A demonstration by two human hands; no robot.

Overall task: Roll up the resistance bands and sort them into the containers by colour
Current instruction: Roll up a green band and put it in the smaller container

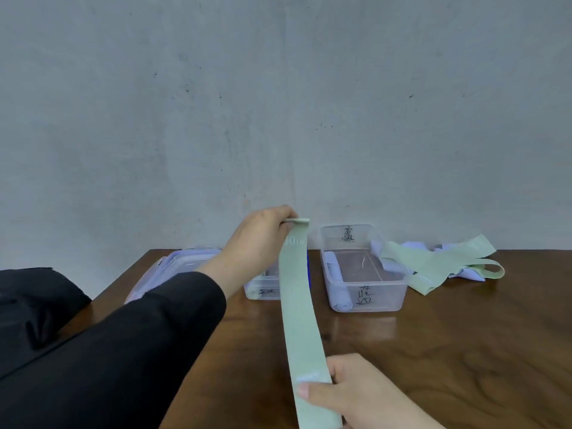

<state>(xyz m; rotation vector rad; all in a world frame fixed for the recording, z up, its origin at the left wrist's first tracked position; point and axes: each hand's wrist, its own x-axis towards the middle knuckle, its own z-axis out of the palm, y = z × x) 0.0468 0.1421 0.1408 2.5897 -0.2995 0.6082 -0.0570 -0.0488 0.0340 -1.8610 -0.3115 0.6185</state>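
At 6 o'clock, nearest the camera, the right hand pinches the low end of a pale green band, thumb on top, grip closed on it; the wrist is cut off by the frame edge. The band runs taut up toward 12 o'clock, where the left hand, in a black sleeve, pinches its upper end; faint print reading "30" shows just below. Behind it a clear container is mostly hidden. At 1 o'clock a second clear container holds lilac rolls and bears handwriting too scrawled to read. At 2 o'clock loose green and lilac bands lie heaped. The counter is dark glossy wood against a scuffed grey wall.
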